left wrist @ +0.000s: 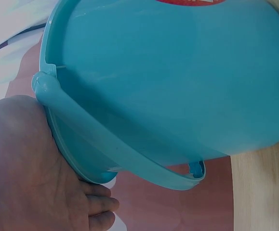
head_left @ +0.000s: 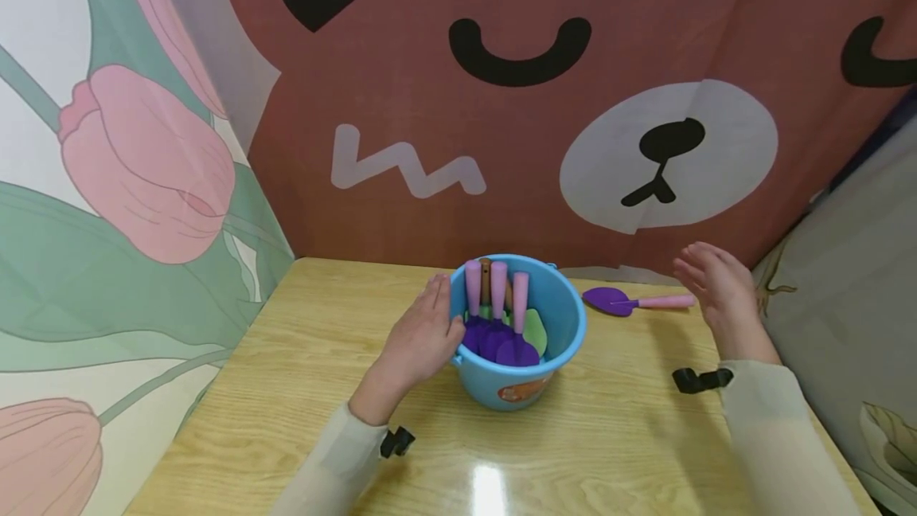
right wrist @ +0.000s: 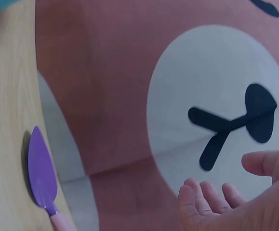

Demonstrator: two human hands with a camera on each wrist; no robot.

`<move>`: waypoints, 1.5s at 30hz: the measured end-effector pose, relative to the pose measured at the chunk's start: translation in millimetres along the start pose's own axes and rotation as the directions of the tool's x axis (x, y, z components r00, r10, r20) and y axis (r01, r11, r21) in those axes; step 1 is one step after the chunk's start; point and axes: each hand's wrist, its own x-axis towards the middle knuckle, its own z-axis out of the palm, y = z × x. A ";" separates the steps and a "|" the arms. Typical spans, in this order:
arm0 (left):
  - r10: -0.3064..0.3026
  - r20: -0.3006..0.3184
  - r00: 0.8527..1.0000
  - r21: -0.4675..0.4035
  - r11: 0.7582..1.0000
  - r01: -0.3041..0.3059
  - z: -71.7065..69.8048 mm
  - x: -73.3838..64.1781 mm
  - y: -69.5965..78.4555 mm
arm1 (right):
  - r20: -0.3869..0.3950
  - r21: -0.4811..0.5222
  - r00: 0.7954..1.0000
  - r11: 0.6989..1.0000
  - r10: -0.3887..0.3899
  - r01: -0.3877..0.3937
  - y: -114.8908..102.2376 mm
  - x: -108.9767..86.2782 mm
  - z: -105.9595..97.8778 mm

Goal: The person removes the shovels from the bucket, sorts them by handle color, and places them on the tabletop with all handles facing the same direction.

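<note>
A light blue bucket [head_left: 481, 388] stands on the wooden table. Inside it are several small toy trowels [head_left: 517, 353] with purple blades and pink handles, plus green pieces [head_left: 534, 331] and brown handles [head_left: 485, 283]. My left hand [head_left: 423, 333] rests against the bucket's left rim with its fingers straight. In the left wrist view the bucket's handle [left wrist: 115, 149] hangs down along its side. Raised over the table at the right, my right hand [head_left: 719, 289] holds nothing, its fingers loosely bent. Near it, one purple trowel [head_left: 611, 302] with a pink handle lies on the table.
The wooden table [head_left: 301, 388] ends at a brown cloth backdrop [head_left: 401, 221] printed with a bear face. A flowered cloth [head_left: 150, 277] hangs on the left and a pale one [head_left: 860, 293] on the right. Black straps' mounts [head_left: 397, 442] sit at the wrists.
</note>
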 end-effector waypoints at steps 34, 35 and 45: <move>0.021 0.005 1.000 0.031 0.999 -0.022 -2.3 1.0 0.3 | 0.403 -0.073 0.912 0.991 -0.075 0.114 -24.2 -61.3 55.9; 0.023 0.003 1.000 0.025 0.999 -0.023 -2.4 0.9 0.4 | 0.411 -0.084 0.908 0.988 -0.081 0.126 -24.5 -63.4 58.1; 0.012 0.008 1.000 0.014 1.000 -0.012 -0.8 0.5 0.3 | 0.477 -0.130 0.877 0.982 -0.057 0.134 -21.5 -78.1 74.0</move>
